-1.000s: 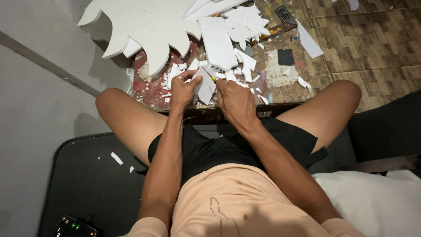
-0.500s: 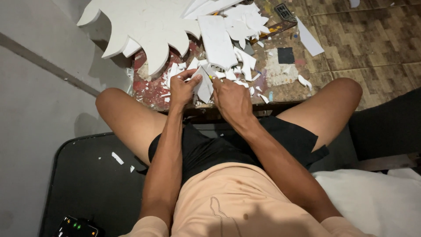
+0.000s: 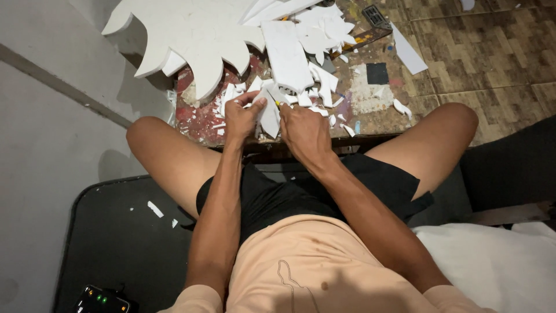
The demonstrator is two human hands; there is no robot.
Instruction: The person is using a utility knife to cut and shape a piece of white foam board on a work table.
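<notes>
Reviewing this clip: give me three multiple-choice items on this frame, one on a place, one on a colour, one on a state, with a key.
1. Where does the large white foam board with scalloped edges lie?
A. beyond the hands, upper left
B. on the person's lap
C. on the black case

2. What colour are the person's shorts?
A. white
B. black
C. red

3. What is the left hand doing?
A. lying open on a knee
B. hanging free in the air
C. pinching a small white foam piece

Key: 1 A, the board rests past the paint-stained work board; 2 B, they show black between the knees; 3 C, its fingers close on the piece, with the right hand beside it.
</notes>
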